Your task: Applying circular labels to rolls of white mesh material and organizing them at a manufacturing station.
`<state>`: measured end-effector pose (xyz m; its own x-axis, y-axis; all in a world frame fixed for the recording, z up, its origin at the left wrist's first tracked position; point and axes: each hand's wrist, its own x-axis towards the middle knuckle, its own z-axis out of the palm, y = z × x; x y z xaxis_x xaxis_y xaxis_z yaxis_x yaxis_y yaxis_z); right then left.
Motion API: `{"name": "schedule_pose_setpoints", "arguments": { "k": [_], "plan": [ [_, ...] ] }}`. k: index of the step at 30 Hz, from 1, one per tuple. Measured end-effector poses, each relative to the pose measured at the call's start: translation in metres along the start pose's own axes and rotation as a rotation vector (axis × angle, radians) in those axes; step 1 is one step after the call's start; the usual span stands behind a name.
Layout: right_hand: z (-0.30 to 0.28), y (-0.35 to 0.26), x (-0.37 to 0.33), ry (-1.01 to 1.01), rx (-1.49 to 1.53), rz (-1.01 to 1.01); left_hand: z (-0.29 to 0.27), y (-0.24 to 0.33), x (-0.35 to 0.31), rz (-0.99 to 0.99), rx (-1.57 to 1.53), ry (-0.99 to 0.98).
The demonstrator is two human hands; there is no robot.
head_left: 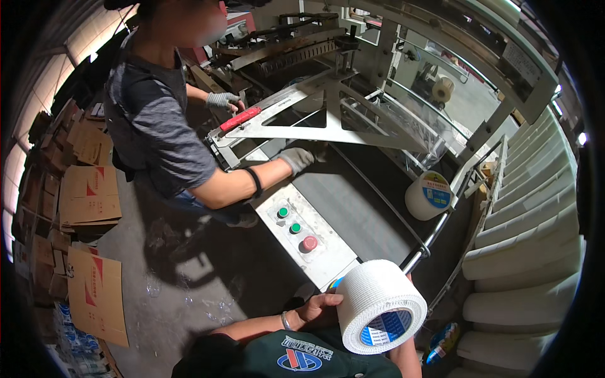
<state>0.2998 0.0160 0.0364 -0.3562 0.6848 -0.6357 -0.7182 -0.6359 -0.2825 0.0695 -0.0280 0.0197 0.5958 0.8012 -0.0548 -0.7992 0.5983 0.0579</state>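
A wide roll of white mesh tape (377, 297) with a blue-labelled core is held up in front of my chest, its round end tilted toward me. On its left side my left hand (318, 309) grips it, the thumb pressed against the edge. Behind the roll, a sliver of blue and yellow label shows beside that thumb. My right hand (409, 276) is mostly hidden by the roll. Only a bit of finger shows past the upper right edge, and the forearm rises below.
A control panel (309, 244) with two green buttons and a red one borders the dark conveyor bed (353, 201). Opposite, a co-worker in grey gloves (296, 160) reaches over a machine arm with a red handle (240, 120). Another labelled white roll (428, 195) stands right; flattened cartons (97, 296) lie left.
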Motion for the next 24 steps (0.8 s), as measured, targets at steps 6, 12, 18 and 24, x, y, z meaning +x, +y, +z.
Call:
{"name": "schedule_pose_setpoints", "arguments": {
  "k": [6,12,18,24],
  "plan": [
    [-0.001,0.001,0.001,0.007,-0.002,-0.005,-0.001,0.000,0.000,-0.012,-0.026,-0.003],
    [0.002,0.002,0.008,0.006,-0.013,0.002,0.002,0.002,-0.003,-0.026,0.020,0.059],
    [0.006,0.001,0.012,0.005,-0.018,0.003,-0.003,0.001,-0.003,-0.032,-0.062,0.014],
    [0.009,0.000,0.017,0.001,-0.028,0.015,-0.005,0.000,-0.004,-0.006,-0.127,-0.009]
  ]
}}
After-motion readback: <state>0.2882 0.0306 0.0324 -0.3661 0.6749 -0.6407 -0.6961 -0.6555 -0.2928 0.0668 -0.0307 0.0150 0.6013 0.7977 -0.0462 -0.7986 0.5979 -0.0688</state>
